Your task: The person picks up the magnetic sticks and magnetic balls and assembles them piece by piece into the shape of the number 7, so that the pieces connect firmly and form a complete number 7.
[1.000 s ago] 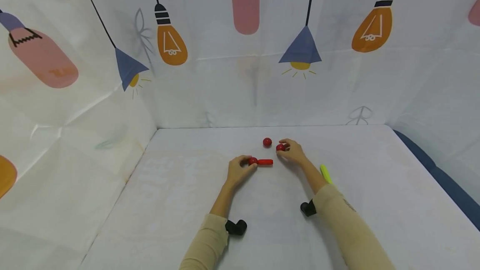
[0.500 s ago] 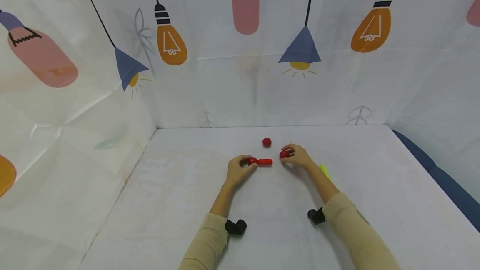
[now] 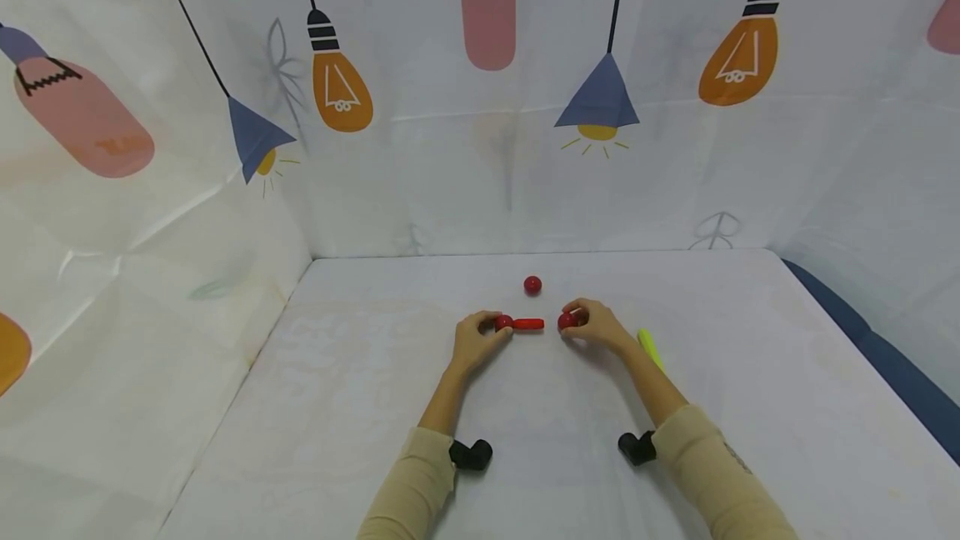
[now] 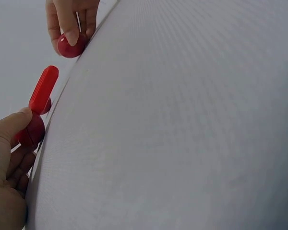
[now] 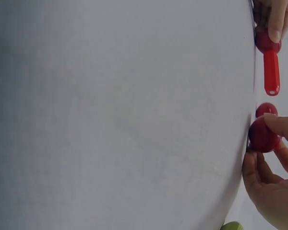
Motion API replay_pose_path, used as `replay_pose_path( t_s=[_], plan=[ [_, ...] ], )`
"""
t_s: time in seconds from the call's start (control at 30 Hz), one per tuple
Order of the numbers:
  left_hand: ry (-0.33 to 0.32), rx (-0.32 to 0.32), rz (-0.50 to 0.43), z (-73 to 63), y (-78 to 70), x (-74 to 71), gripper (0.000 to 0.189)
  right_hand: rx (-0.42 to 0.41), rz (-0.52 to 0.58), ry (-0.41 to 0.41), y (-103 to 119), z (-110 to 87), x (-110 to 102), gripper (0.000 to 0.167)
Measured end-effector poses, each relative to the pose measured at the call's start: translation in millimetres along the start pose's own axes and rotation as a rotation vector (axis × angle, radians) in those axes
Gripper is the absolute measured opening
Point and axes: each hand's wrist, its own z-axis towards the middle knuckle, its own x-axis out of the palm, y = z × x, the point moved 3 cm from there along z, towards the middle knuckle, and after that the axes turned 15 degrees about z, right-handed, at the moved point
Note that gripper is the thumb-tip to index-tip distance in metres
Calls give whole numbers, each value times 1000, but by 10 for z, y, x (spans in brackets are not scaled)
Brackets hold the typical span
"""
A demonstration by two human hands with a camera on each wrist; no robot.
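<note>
My left hand (image 3: 476, 344) pinches a dark red ball (image 4: 32, 130) between thumb and fingers. From that ball a bright red stick (image 3: 528, 324) points right, its free end facing my other hand. A second red ball (image 5: 264, 135) is held in the thumb and fingertips of my right hand (image 3: 596, 325), low over the table and level with the stick. A small gap separates this ball from the stick's end. Farther back, a third red ball (image 3: 532, 285) sits alone on the table.
A yellow-green stick (image 3: 650, 348) lies beside my right forearm, partly hidden by it. The white table (image 3: 375, 373) ends at a patterned white sheet (image 3: 450, 173) behind. A dark blue strip (image 3: 862, 340) runs along the right edge.
My right hand has brought its red ball nearer to me and slightly right, level with the red stick. My left hand and the far ball have stayed put.
</note>
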Motion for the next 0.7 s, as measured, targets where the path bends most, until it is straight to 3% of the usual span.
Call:
replay_pose_path(
  t_s=[0.7],
  plan=[
    [0,-5,-3,6,23,15,36,-62,5,51,56,-14,130,43]
  ],
)
